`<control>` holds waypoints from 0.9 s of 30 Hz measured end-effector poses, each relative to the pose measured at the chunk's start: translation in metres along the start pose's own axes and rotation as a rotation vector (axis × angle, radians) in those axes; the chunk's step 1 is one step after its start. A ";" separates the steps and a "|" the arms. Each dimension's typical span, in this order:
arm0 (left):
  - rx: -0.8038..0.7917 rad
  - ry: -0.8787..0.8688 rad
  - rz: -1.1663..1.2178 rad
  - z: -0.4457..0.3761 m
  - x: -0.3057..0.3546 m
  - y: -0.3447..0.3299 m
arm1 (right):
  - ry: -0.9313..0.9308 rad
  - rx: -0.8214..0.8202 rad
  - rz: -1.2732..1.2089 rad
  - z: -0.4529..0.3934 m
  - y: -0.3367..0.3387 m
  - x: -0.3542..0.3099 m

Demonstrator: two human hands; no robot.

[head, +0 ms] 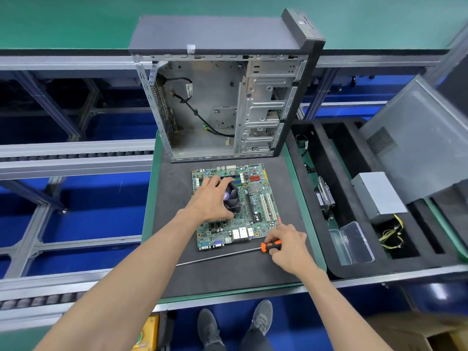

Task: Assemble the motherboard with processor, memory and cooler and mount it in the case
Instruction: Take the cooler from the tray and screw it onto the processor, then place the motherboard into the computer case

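Observation:
A green motherboard (pixel 263 198) lies flat on the dark mat (pixel 177 198). A black cooler fan (pixel 234 196) sits on the board's left half. My left hand (pixel 211 198) grips the cooler from the left, fingers curled over its top and thumb at its near side. A long screwdriver (pixel 271 246) with an orange and black handle lies on the mat just in front of the board, its shaft pointing left. My right hand (pixel 287 247) holds its handle. Behind the board stands the open, empty case (pixel 228 97), with a black cable hanging inside.
A black foam tray (pixel 316 158) at the right holds a power supply (pixel 379 193) with yellow wires, a clear plastic box (pixel 354 243), and a drive (pixel 325 196). A grey side panel (pixel 415 133) leans over it. Conveyor rails run at the left. My shoes show below the bench.

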State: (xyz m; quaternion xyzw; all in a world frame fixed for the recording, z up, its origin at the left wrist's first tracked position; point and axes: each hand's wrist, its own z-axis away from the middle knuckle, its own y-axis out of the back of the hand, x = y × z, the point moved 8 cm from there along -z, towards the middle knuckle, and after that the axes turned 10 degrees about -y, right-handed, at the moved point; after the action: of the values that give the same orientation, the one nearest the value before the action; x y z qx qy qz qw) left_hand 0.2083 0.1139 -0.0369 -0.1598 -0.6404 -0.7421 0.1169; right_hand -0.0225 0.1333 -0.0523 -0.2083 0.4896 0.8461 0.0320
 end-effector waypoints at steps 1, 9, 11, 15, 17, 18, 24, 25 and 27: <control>0.000 -0.002 0.002 0.000 0.000 0.000 | 0.004 0.012 0.033 -0.001 0.001 0.000; -0.017 -0.017 -0.019 0.000 0.004 0.003 | 0.086 0.031 0.030 -0.009 0.015 -0.008; -0.020 -0.016 -0.033 0.001 0.005 0.004 | 0.089 0.049 -0.050 -0.014 0.022 -0.010; -0.021 0.004 -0.054 0.002 0.004 0.005 | 0.064 0.118 -0.231 -0.024 0.035 -0.016; -0.026 0.010 -0.047 0.001 0.004 0.005 | 0.021 0.136 -0.262 -0.031 0.040 -0.019; -0.026 0.013 -0.044 0.000 0.004 0.006 | -0.005 0.144 -0.254 -0.035 0.041 -0.019; 0.022 -0.002 -0.045 -0.002 0.003 0.015 | -0.147 0.144 -0.342 -0.052 0.045 -0.009; 0.039 -0.008 -0.045 -0.003 0.003 0.021 | -0.161 0.140 -0.382 -0.054 0.046 -0.007; 0.063 -0.023 -0.030 -0.005 0.003 0.034 | -0.200 0.120 -0.488 -0.056 0.048 -0.003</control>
State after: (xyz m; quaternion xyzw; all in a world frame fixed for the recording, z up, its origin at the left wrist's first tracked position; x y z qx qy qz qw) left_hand 0.2178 0.1042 -0.0056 -0.1551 -0.6671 -0.7214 0.1030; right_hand -0.0137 0.0619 -0.0363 -0.2333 0.4684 0.7993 0.2953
